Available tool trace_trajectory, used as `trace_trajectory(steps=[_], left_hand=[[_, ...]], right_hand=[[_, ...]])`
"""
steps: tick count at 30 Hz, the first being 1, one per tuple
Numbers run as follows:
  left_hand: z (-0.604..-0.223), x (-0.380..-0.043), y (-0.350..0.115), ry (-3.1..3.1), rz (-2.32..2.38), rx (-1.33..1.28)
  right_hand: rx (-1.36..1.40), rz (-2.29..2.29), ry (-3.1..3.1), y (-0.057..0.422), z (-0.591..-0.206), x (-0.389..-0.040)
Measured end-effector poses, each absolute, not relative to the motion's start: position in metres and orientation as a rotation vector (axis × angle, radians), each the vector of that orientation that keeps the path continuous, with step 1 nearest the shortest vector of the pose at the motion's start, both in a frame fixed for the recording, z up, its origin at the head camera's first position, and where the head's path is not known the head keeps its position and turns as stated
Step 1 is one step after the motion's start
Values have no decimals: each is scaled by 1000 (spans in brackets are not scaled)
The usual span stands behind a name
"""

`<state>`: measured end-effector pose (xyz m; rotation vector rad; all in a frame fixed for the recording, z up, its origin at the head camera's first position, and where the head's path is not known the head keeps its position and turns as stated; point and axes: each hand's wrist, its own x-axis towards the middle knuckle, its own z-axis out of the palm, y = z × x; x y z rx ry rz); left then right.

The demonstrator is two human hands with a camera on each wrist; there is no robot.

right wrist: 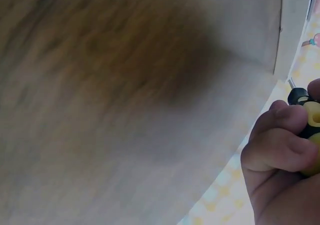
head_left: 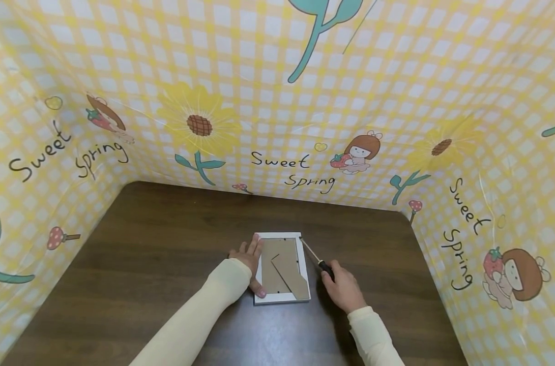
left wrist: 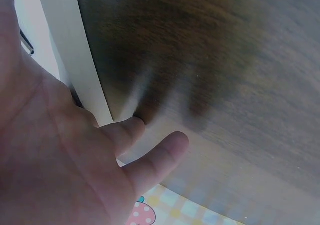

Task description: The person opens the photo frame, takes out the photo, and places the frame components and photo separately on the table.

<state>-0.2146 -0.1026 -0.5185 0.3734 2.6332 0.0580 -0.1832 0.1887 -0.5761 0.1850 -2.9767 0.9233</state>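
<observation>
One left hand (head_left: 248, 258), fingers spread, seemingly steadies your white rectangular frame (head_left: 284, 256) on the brown wooden tabletop (head_left: 190, 241) while your right hand (head_left: 343, 288) grips a black-and-yellow screwdriver (head_left: 325, 269), angled to its far-right corner.

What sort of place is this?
Probably a makeshift work booth: yellow-checked sheeting along three sides of a brown table, where the right hand holds a screwdriver beside a white frame.
</observation>
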Motion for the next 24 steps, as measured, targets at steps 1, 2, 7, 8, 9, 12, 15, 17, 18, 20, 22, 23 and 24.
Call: trace_trajectory(steps=[1,2,7,8,9,12,15,17,18,20,22,23,24], left_hand=[[-519,-214,-103,2634,57,374],[-519,-214,-103,2634,56,375],[-523,-214,-103,2631,53,377],[-523,-214,-103,2631,51,375],[-524,-215,-103,2630,49,373],[-524,-215,-103,2631,48,369],[-522,-214,-103,2632,47,371],[-522,-214,-103,2632,50,371],[-521,-214,-103,2631,52,370],[-521,-215,-103,2628,54,367],[-521,-216,-103,2621,54,363],[-521,-216,-103,2616,52,363],[-520,-216,-102,2610,51,362]], right_hand=[[195,921,-2979,187,-575,-183],[202,916,-2982,185,-574,-182],[223,878,-3010,175,-571,-180],[227,873,-3023,173,-571,-180],[238,868,-3032,171,-570,-179],[251,846,-3060,164,-568,-176],[267,802,-3072,158,-565,-173],[269,776,-3070,153,-564,-171],[271,763,-3067,151,-564,-170],[277,738,-3052,146,-564,-168],[269,715,-3040,141,-564,-167],[264,700,-3035,138,-564,-166],[258,681,-3029,136,-564,-165]])
